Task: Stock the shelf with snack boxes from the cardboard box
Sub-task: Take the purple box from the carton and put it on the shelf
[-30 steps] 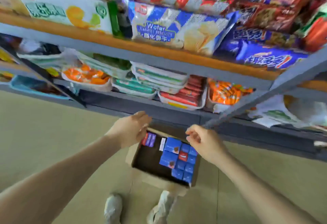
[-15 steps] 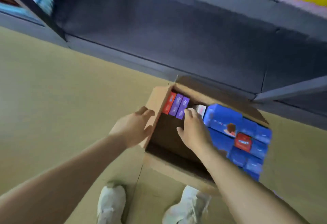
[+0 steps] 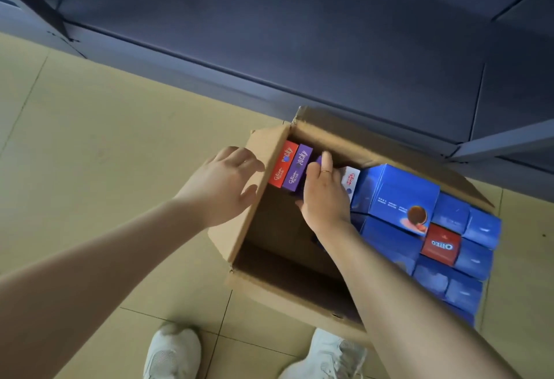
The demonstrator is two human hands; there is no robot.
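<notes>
An open cardboard box [image 3: 287,294] stands on the floor below me. At its far left corner a red snack box [image 3: 283,164] and a purple snack box [image 3: 298,172] stand upright side by side. My right hand [image 3: 325,198] is inside the carton, its fingers curled around another purple snack box [image 3: 319,159] that is mostly hidden by the hand. A white snack box [image 3: 350,181] stands just right of that hand. Several blue cookie boxes [image 3: 395,193] and one red cookie box [image 3: 440,245] fill the right side. My left hand [image 3: 221,187] is spread open against the carton's left flap.
The dark grey bottom shelf [image 3: 299,34] runs across the top of the view, right behind the carton. The floor [image 3: 105,139] is beige tile. My two white shoes [image 3: 172,351] [image 3: 326,354] stand just in front of the carton.
The view has dropped from the stocked shelves to the floor carton. My right hand went down into the carton and closed around a purple box; my left hand came to the left flap.
</notes>
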